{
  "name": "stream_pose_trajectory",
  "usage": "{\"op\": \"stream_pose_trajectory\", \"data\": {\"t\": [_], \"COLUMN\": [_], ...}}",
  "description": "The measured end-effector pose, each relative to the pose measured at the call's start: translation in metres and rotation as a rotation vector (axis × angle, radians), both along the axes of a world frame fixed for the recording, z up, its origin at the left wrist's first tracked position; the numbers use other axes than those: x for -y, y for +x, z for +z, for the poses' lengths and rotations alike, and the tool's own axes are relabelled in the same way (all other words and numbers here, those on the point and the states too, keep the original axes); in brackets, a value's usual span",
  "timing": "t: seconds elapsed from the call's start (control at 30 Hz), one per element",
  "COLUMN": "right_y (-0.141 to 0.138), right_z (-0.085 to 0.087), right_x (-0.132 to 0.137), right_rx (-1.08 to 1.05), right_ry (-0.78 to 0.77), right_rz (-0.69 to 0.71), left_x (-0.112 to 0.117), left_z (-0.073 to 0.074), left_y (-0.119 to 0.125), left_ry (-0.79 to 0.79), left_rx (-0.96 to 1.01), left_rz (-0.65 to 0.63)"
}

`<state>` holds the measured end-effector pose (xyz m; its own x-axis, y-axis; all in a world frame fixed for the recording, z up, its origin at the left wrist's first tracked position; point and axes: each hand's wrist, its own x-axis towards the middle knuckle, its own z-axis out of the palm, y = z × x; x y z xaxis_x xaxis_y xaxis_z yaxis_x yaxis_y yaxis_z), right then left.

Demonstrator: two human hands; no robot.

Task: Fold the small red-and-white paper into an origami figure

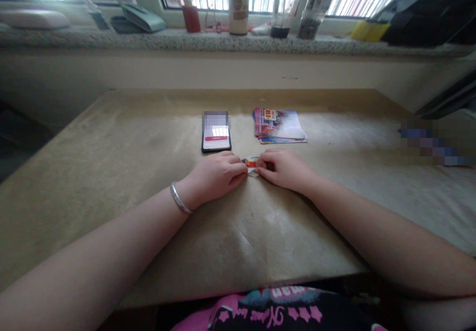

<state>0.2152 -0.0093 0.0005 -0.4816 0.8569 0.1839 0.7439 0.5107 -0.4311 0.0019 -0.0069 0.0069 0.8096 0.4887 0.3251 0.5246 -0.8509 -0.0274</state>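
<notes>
Between my two hands, on the tabletop, is a small piece of folded printed paper, orange, dark blue and white. Much of it is hidden under my fingers. My left hand, with a silver bangle at the wrist, presses its closed fingers on the paper's left side. On the right side, my right hand pinches the paper between thumb and curled fingers. A phone with a lit screen lies just beyond my left hand. Past my right hand is a stack of colourful printed leaflets.
The table has a pale brown covering and meets the wall at the back. A windowsill above holds a red bottle, a tall container, jars and a yellow object. A blurred item lies at the right.
</notes>
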Motion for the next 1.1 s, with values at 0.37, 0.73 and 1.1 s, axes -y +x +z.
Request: {"op": "stream_pose_trajectory", "data": {"t": [0.37,0.73,1.1], "right_y": [0.0009,-0.0019,0.0043], "right_z": [-0.0032,0.0007,-0.0035], "right_x": [-0.0034,-0.0009,0.0033], "right_rx": [-0.019,0.025,0.020], "right_ry": [-0.017,-0.016,0.082], "right_rz": [0.001,-0.044,0.006], "left_x": [-0.0007,0.0001,-0.0015], "left_z": [0.0004,-0.0004,-0.0041], "left_y": [-0.0015,-0.0013,0.0008], "left_ry": [0.151,0.201,0.133], "left_rx": [-0.075,-0.132,-0.113], "left_rz": [-0.081,-0.058,-0.016]}}
